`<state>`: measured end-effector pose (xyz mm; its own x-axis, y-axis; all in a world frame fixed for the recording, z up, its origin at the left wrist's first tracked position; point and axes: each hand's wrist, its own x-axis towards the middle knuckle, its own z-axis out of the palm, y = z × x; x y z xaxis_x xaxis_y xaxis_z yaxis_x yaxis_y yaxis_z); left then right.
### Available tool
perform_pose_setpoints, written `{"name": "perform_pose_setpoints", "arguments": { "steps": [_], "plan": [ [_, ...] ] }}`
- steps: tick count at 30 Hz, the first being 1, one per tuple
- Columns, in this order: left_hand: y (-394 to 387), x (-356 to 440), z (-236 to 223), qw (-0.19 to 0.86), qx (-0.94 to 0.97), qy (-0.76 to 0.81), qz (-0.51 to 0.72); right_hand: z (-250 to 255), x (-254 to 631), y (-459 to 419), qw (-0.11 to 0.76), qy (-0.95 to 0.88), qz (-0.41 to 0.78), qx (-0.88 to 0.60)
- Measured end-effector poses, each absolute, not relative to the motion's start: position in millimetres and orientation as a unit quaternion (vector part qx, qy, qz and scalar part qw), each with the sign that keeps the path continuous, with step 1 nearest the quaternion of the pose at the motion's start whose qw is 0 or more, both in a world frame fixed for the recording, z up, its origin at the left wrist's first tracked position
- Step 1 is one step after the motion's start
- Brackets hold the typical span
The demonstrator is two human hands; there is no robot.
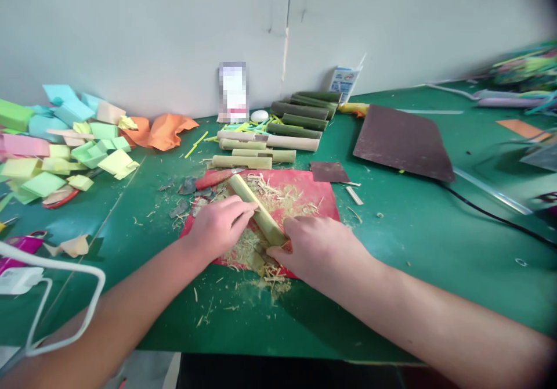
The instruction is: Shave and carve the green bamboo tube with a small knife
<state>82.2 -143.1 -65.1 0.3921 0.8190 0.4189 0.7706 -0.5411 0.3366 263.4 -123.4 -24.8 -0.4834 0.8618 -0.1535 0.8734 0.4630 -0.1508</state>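
Observation:
A pale green bamboo tube (256, 208) lies slantwise over a red sheet (324, 197) strewn with shavings and dust. My right hand (326, 247) is closed around its near end, fingers on top and thumb along the side. From the left, my left hand (220, 223) presses its bent fingers against the tube's middle; whether a small piece sits under those fingertips is hidden. Behind my left hand lies a knife with a red handle (213, 179). A small brown square of sandpaper (329, 172) rests at the sheet's far right corner.
Several bamboo tubes (300, 110) are lined up at the back, near a phone (232, 93) and a small carton (343, 83). A large brown sheet (402, 142) lies right. Folded paper pieces (65, 145) crowd the left, with a white metal frame (98, 278) nearer.

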Motion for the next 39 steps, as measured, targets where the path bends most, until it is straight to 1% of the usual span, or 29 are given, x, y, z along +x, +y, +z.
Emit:
{"name": "perform_pose_setpoints", "arguments": {
  "steps": [5, 8, 12, 16, 20, 24, 28, 32, 36, 39],
  "plan": [
    [-139.9, 82.3, -65.2, 0.109, 0.86, 0.427, 0.256, -26.1, 263.6, -123.6, 0.029, 0.861, -0.103, 0.497],
    [-137.1, 82.3, -63.6, 0.078, 0.841, 0.461, 0.272, -26.1, 263.4, -123.7, 0.028, 0.863, -0.086, 0.497],
    [-135.5, 82.9, -62.3, 0.093, 0.864, 0.428, 0.247, -26.3, 262.9, -123.7, 0.024, 0.863, -0.096, 0.495],
    [-136.4, 82.3, -62.7, 0.033, 0.834, 0.477, 0.274, -28.0, 263.9, -123.2, 0.023, 0.858, -0.086, 0.505],
    [-140.4, 83.5, -62.7, 0.085, 0.863, 0.432, 0.246, -28.3, 264.8, -122.7, 0.028, 0.862, -0.093, 0.497],
    [-141.3, 83.9, -62.1, 0.028, 0.837, 0.477, 0.266, -26.6, 263.6, -122.4, 0.023, 0.855, -0.088, 0.51],
    [-142.8, 84.5, -62.6, 0.066, 0.868, 0.429, 0.241, -25.7, 262.8, -121.9, 0.022, 0.858, -0.099, 0.503],
    [-142.6, 83.0, -63.5, 0.03, 0.838, 0.472, 0.273, -26.2, 263.1, -121.6, 0.03, 0.855, -0.091, 0.51],
    [-138.6, 79.8, -66.1, 0.094, 0.869, 0.416, 0.249, -26.4, 263.6, -121.7, 0.034, 0.859, -0.1, 0.501],
    [-128.6, 73.3, -67.5, 0.047, 0.827, 0.475, 0.297, -26.7, 264.5, -122.2, 0.027, 0.861, -0.086, 0.501]
  ]
}}
